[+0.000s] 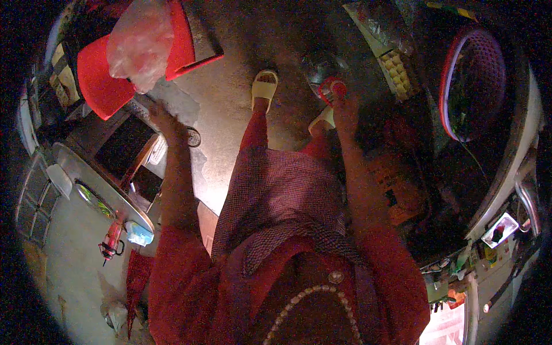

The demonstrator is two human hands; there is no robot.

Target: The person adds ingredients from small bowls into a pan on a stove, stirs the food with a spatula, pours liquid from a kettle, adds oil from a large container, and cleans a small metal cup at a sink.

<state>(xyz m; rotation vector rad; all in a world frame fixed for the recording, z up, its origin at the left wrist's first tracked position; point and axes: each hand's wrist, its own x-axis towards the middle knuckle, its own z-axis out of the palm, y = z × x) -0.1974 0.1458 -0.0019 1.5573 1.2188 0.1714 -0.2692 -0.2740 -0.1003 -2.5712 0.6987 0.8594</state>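
My left hand (pixel 166 120) is stretched forward at the upper left, its fingertips at the lower edge of a red plastic object (pixel 103 82) with a crumpled translucent plastic bag (pixel 142 47) over its middle. Blur and dim light hide whether those fingers grip anything. At the upper centre right, my right hand (pixel 346 110) is closed around a red round-ended object (pixel 334 89), whose kind is unclear. Just beyond it is a dark, shiny rounded thing (pixel 319 73), partly lost in shadow.
On the concrete floor (pixel 224 108) are my feet in pale slides (pixel 264 89). A pale egg tray (pixel 394 73) and a perforated plastic basket (pixel 446 86) stand on the right. At left are a table edge (pixel 103 185), a red bottle (pixel 113 239) and a blue-white packet (pixel 139 233).
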